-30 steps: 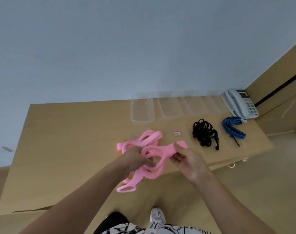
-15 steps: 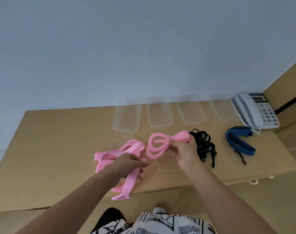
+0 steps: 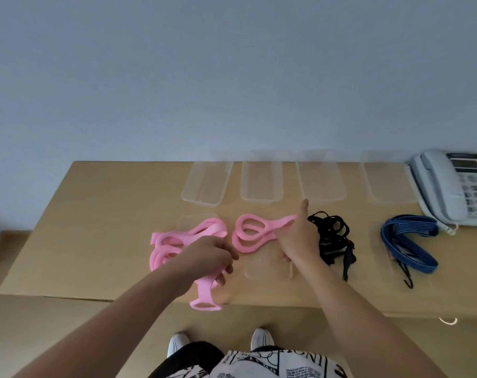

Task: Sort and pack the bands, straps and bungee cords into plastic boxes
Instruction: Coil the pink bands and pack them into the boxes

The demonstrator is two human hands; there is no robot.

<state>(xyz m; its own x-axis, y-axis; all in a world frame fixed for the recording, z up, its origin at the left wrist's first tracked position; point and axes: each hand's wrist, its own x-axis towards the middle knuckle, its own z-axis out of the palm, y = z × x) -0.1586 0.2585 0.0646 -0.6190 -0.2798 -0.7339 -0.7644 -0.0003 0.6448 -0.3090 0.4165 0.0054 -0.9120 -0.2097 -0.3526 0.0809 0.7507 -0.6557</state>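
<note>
Pink looped rubber band (image 3: 252, 233) raised just above a tan wooden table (image 3: 95, 214), pinched at its right end by the right hand (image 3: 300, 238), thumb stretched up and away toward the boxes, remaining fingers curled under the band and mostly hidden. Heap of further pink rubber bands (image 3: 177, 241) on the table at left, one long band trailing over the near table edge and ending in a flat loop (image 3: 206, 305). Left hand (image 3: 212, 255) over this heap, fingers bent loosely around the trailing band; firmness of grip not discernible. Four clear rectangular plastic boxes in a row along the far table edge: first box (image 3: 207, 182), second box (image 3: 261, 180), third box (image 3: 321, 178), fourth box (image 3: 385, 178), well apart from the hands. Two clear flat plastic lids on the table nearer the person: one lid (image 3: 197, 221) partly under the pink heap, another lid (image 3: 261, 266) beneath the raised band and the right hand. Tangle of black elastic cords with buckles (image 3: 334, 241) just right of the right hand, touching or nearly touching it. Blue striped bungee cord with black hooks (image 3: 407, 244) coiled farther right, near a grey desk telephone (image 3: 452, 186) at the far right corner. White shoes (image 3: 261, 338) and a patterned garment (image 3: 272, 364) visible below the table edge.
</note>
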